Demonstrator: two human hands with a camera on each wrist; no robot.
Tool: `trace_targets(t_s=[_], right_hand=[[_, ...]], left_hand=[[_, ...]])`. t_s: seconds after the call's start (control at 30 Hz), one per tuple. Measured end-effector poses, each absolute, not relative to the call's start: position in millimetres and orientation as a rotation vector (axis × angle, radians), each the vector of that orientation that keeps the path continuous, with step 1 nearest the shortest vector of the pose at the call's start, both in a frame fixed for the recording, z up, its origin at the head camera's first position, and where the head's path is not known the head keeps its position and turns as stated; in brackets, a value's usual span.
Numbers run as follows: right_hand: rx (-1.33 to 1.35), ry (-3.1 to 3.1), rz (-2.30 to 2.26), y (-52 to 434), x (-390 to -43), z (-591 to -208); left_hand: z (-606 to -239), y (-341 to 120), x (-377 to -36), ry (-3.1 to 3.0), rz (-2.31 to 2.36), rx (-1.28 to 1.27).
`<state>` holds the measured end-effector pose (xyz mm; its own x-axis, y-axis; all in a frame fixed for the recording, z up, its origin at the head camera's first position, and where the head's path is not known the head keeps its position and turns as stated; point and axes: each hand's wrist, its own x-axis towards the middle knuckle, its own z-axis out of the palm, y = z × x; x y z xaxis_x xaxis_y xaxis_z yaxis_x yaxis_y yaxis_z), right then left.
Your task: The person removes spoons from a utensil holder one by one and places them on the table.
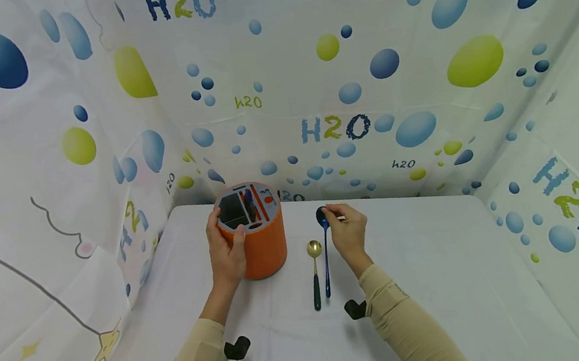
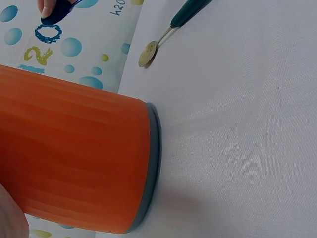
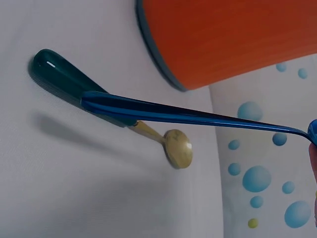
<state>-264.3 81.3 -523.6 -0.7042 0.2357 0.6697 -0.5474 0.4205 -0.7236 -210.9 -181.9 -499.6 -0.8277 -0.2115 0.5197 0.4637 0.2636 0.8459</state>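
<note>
Two beige sleeves reach out over the white cloth on the table [image 1: 445, 282], with a small black clip lying near each arm. Right hand [image 1: 348, 231] pinches the bowl end of a shiny blue spoon [image 1: 325, 255], fingers curled on it, and the bowl is lifted a little. Its long thin handle points back toward the person, with the far tip down by the cloth. Just beside it, on its left, lies a gold spoon [image 1: 315, 271] with a dark green handle, flat and running the same way. Left hand [image 1: 226, 253] wraps round the side of an orange holder [image 1: 261, 239], a smooth upright tub with a grey base and dark slots in its top. This tub stands near the back edge of the table, to the left of both spoons and close to them
</note>
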Motion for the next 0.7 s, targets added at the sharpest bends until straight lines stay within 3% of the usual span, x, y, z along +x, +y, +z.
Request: trace_targets(t_s=[0.7], right_hand=[[0.105, -2.183, 1.399, 90.9, -261.1, -552.5]], left_hand=[[-497.6, -180.2, -208.8, -2.006, -1.612, -0.217]])
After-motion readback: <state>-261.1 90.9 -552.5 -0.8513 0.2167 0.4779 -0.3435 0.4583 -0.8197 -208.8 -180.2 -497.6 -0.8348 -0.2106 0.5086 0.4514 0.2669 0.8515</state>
